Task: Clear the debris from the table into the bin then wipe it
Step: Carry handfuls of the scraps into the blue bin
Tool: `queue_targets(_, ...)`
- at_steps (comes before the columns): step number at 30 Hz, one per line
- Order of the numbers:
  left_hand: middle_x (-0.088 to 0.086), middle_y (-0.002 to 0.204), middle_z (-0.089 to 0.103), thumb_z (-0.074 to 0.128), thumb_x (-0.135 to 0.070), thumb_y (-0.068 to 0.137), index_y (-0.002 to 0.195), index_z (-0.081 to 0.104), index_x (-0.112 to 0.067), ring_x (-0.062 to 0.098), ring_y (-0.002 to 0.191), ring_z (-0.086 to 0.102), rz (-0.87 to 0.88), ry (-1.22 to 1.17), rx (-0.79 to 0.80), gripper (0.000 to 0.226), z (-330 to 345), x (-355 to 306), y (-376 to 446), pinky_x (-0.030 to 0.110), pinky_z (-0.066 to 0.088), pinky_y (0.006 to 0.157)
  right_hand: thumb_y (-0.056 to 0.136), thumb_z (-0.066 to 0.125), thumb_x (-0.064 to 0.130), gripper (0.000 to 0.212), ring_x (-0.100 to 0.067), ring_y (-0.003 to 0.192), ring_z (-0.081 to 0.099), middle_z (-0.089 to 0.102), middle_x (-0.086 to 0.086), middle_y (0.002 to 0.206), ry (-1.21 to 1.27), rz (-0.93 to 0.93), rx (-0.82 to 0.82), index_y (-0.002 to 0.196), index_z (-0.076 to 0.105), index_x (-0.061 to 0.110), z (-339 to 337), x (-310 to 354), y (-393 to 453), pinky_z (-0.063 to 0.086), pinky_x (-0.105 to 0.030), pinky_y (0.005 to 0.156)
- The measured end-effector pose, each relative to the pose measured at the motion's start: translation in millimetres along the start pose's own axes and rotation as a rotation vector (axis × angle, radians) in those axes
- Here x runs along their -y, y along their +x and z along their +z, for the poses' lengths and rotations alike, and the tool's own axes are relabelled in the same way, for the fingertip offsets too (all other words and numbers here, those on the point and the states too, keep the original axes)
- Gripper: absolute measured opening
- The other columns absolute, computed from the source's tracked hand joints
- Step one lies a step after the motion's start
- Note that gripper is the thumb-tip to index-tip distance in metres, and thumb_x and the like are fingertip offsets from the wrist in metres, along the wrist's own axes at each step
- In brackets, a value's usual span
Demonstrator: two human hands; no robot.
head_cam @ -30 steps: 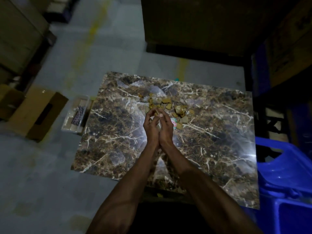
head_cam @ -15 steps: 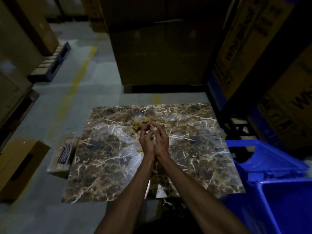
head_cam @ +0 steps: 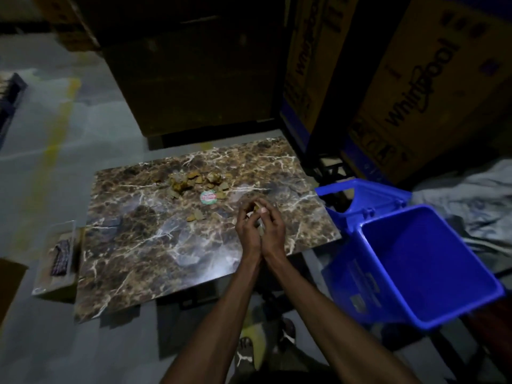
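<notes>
Hands (head_cam: 260, 225) cupped, apparently holding debris (head_cam: 256, 207) above table (head_cam: 133, 245).

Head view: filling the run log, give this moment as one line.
hands: left hand and right hand cupped round debris | rest: pile on table | bin: open

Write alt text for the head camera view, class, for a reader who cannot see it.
A person's left hand and right hand, cupped together, hold scraps of debris above a marble-patterned table. More debris pieces and a round sticker lie near the table's far edge. An open blue bin stands to the right, with cardboard boxes behind.
</notes>
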State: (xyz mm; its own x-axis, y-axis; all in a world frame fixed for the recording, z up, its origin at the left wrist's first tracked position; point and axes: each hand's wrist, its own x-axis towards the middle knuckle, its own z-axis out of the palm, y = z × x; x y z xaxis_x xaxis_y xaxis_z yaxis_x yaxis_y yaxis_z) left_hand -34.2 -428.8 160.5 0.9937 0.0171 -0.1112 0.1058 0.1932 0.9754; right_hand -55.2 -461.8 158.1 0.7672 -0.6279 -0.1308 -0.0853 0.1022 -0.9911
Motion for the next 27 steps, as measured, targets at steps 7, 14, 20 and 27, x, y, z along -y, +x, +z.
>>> queue_targets(7, -0.002, 0.112, 0.070, 0.057, 0.000, 0.092, 0.118, 0.068, -0.009, -0.002, 0.098, 0.066, -0.037, -0.018, 0.155, 0.029, 76, 14, -71, 0.021, 0.053, 0.084, 0.104, 0.056, 0.007, 0.027, -0.006, 0.114, 0.066, 0.071, 0.001, 0.125, 0.143, -0.054, -0.154, 0.124, 0.072, 0.014, -106, 11, -6, 0.053, -0.021, 0.094)
queue_targets(14, -0.010, 0.098, 0.074, 0.053, 0.010, 0.093, 0.106, 0.068, -0.017, 0.001, 0.091, 0.070, -0.163, 0.006, 0.287, 0.033, 184, 66, -175, 0.023, 0.054, 0.084, 0.098, 0.058, 0.014, 0.027, -0.015, 0.118, 0.068, 0.073, 0.000, 0.125, 0.214, 0.004, -0.281, 0.121, 0.073, 0.013, -265, -17, -12, 0.055, -0.033, 0.100)
queue_targets(20, 0.006, 0.111, 0.073, 0.060, -0.001, 0.081, 0.108, 0.071, -0.011, 0.021, 0.105, 0.067, -0.297, 0.002, 0.340, 0.031, 274, 125, -257, 0.036, 0.052, 0.093, 0.102, 0.055, 0.022, 0.031, -0.009, 0.113, 0.067, 0.070, 0.000, 0.125, 0.171, 0.091, -0.300, 0.128, 0.066, 0.010, -400, -40, -21, 0.055, -0.028, 0.091)
queue_targets(27, 0.016, 0.123, 0.070, 0.051, 0.014, 0.089, 0.116, 0.067, -0.003, 0.027, 0.113, 0.066, -0.405, 0.036, 0.470, 0.036, 359, 175, -285, 0.037, 0.050, 0.099, 0.107, 0.049, 0.011, 0.025, -0.007, 0.106, 0.068, 0.070, -0.002, 0.125, 0.144, 0.143, -0.424, 0.125, 0.065, 0.013, -489, -50, 7, 0.055, -0.026, 0.088)
